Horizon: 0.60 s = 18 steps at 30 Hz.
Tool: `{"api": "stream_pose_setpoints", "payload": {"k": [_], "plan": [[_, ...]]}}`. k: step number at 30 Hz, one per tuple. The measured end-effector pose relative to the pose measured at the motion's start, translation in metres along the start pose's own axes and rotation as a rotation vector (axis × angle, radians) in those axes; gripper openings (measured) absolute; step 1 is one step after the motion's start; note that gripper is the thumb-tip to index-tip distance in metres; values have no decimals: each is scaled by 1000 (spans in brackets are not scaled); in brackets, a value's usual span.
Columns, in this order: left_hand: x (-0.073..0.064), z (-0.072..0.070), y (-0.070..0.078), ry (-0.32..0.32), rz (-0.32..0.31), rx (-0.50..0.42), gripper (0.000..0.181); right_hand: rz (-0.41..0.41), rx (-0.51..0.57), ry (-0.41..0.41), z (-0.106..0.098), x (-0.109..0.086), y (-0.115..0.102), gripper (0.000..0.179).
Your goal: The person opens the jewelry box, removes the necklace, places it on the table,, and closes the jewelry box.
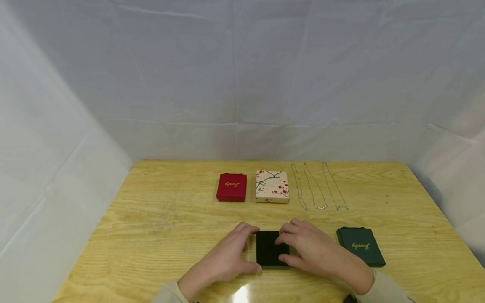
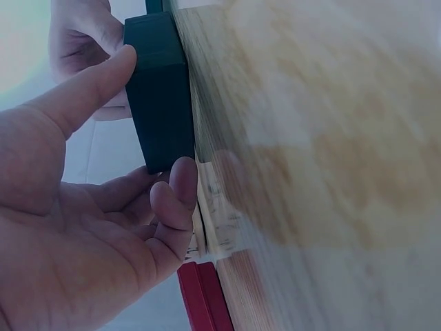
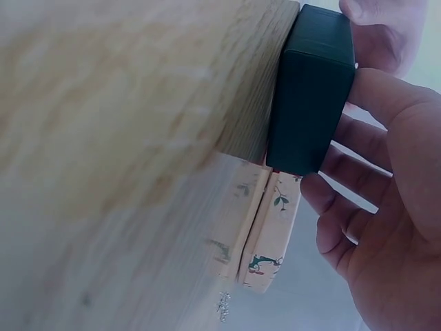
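A small lidless green box [image 1: 265, 267] with a black insert [image 1: 265, 248] lies at the table's front middle. My left hand [image 1: 231, 256] holds its left end, thumb at the near corner and index finger at the far corner. In the left wrist view, the thumb rests on the rim of the dark green box [image 2: 162, 96]. From the right, my right hand [image 1: 314, 250] reaches over the insert, fingertips and thumb touching its right part with relaxed fingers. The right wrist view shows these fingers along the upper edge of the box [image 3: 310, 103].
Right of my right hand lies a green lid [image 1: 363, 248] with gold lettering. Farther back stand a red box [image 1: 232, 187] and a cream floral box [image 1: 272, 187]. Several silver necklaces [image 1: 321, 207] lie to their right. White sheeting [image 1: 235, 84] surrounds the wooden table [image 1: 163, 219].
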<state>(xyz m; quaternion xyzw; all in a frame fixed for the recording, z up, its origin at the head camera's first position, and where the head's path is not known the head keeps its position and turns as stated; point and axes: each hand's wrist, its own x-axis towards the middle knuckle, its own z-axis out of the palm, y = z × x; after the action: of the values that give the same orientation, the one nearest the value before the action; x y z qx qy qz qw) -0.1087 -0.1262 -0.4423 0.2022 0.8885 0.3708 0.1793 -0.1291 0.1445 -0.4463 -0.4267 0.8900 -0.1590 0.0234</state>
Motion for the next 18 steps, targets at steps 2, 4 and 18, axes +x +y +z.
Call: {"api": "stream_pose_setpoints", "payload": {"k": [2,4,18], "plan": [[0,0,0,1,-3,4,84,0,-4,1,1,0,0,24],[0,0,0,2,0,6,84,3,-8,-4,1,1,0,24],[-2,0,2,-4,19,-10,85,24,-12,-52,-1,2,-2,20]]}}
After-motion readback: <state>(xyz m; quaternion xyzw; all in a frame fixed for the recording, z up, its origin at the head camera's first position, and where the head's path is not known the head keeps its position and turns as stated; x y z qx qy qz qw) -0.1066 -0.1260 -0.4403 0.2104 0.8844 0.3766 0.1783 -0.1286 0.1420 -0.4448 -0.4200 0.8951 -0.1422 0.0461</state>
